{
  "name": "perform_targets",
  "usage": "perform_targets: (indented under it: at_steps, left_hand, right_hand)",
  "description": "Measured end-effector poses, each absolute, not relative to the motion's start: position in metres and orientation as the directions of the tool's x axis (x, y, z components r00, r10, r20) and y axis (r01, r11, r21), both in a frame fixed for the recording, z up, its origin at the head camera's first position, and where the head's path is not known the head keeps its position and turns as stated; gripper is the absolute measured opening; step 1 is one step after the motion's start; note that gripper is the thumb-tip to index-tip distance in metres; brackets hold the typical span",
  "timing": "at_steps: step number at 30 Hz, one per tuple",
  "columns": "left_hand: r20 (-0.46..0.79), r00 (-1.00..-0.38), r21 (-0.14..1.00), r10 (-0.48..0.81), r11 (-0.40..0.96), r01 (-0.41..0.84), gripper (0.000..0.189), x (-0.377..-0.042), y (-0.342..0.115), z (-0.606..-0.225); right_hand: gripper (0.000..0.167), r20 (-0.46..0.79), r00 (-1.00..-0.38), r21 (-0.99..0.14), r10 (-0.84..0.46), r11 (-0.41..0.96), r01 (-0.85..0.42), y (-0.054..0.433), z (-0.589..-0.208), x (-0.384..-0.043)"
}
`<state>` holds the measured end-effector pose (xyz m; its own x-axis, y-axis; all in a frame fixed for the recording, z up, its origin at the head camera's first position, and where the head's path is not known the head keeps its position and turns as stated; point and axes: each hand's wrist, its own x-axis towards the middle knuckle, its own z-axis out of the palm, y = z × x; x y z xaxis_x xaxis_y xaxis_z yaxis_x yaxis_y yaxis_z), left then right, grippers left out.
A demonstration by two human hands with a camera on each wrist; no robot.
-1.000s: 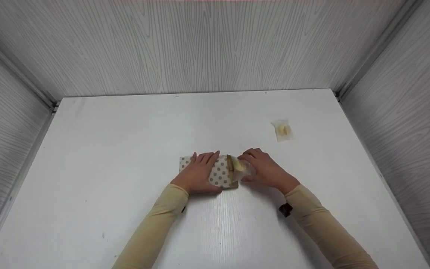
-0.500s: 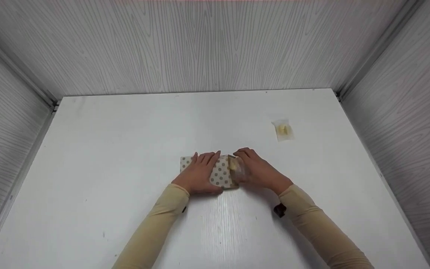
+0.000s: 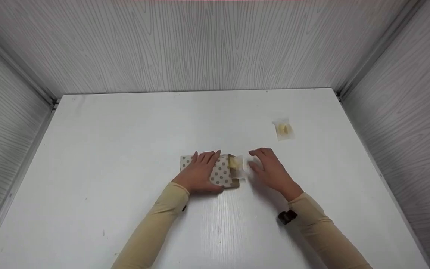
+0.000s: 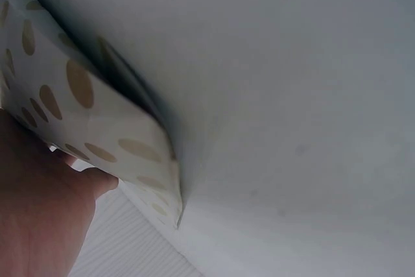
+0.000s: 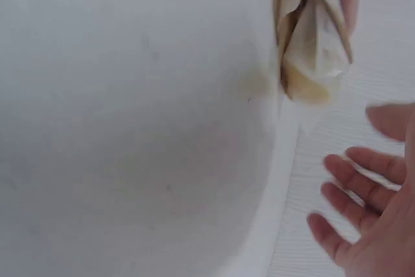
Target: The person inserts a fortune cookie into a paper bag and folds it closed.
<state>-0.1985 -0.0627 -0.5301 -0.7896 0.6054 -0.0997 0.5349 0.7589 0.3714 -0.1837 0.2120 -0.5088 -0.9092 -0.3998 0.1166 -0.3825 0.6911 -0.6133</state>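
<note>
A white paper bag (image 3: 220,172) with beige dots lies on the table in the head view, its mouth to the right. My left hand (image 3: 199,173) lies across it and holds it, fingers at the far edge and thumb at the near edge. A clear packet with something yellowish inside (image 3: 236,163) sticks partly out of the bag's mouth; the rest of it is hidden. In the right wrist view this packet (image 5: 316,50) sits between the parted paper sides. My right hand (image 3: 273,172) is apart from it to the right, fingers spread, holding nothing.
A second small clear packet with yellowish contents (image 3: 284,129) lies farther back on the right of the white table (image 3: 125,127). Pale wood-grain panels (image 3: 200,45) enclose the back and both sides.
The right hand first pushes the packet left into the bag's mouth, then lets go and moves off to the right. The left hand stays on the bag.
</note>
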Motion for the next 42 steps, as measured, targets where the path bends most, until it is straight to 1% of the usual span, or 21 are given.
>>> perform_targets:
  at_steps: [3, 6, 10, 16, 21, 24, 29, 35, 37, 42]
  left_hand:
    - [-0.104, -0.788, 0.369, 0.606, 0.76, 0.535, 0.12, -0.2, -0.064, -0.529]
    - [-0.106, -0.791, 0.367, 0.602, 0.763, 0.532, 0.12, -0.201, -0.064, -0.528]
    - [-0.109, -0.796, 0.369, 0.596, 0.768, 0.524, 0.12, -0.2, -0.063, -0.528]
    - [-0.107, -0.8, 0.387, 0.591, 0.766, 0.514, 0.119, -0.197, -0.061, -0.526]
    - [-0.118, -0.801, 0.399, 0.587, 0.767, 0.503, 0.118, -0.195, -0.061, -0.526]
    - [-0.104, -0.797, 0.398, 0.595, 0.759, 0.515, 0.118, -0.195, -0.061, -0.527]
    - [-0.094, -0.798, 0.394, 0.595, 0.758, 0.519, 0.118, -0.195, -0.061, -0.526]
    - [-0.103, -0.8, 0.381, 0.591, 0.766, 0.517, 0.118, -0.195, -0.06, -0.526]
    - [-0.104, -0.8, 0.385, 0.59, 0.766, 0.515, 0.118, -0.195, -0.06, -0.526]
    - [-0.105, -0.799, 0.388, 0.592, 0.764, 0.515, 0.117, -0.195, -0.059, -0.526]
  right_hand:
    - [0.034, 0.042, -0.944, -0.711, -0.328, 0.654, -0.259, 0.21, -0.505, -0.173]
    - [0.039, -0.036, -0.954, -0.781, -0.299, 0.604, -0.16, 0.204, -0.503, -0.164]
    - [0.045, -0.097, -0.948, -0.833, -0.302, 0.546, -0.089, 0.196, -0.503, -0.154]
    - [0.049, -0.067, -0.948, -0.86, -0.312, 0.5, -0.104, 0.187, -0.506, -0.147]
    - [0.048, -0.043, -0.94, -0.87, -0.337, 0.475, -0.131, 0.182, -0.511, -0.144]
    - [0.046, -0.035, -0.937, -0.875, -0.347, 0.464, -0.139, 0.179, -0.512, -0.143]
    - [0.045, -0.049, -0.934, -0.878, -0.353, 0.461, -0.128, 0.174, -0.511, -0.143]
    - [0.039, -0.02, -0.905, -0.853, -0.424, 0.479, -0.205, 0.172, -0.511, -0.147]
    - [0.04, -0.016, -0.897, -0.846, -0.442, 0.483, -0.223, 0.172, -0.512, -0.149]
    - [0.042, -0.034, -0.889, -0.853, -0.456, 0.477, -0.212, 0.176, -0.514, -0.152]
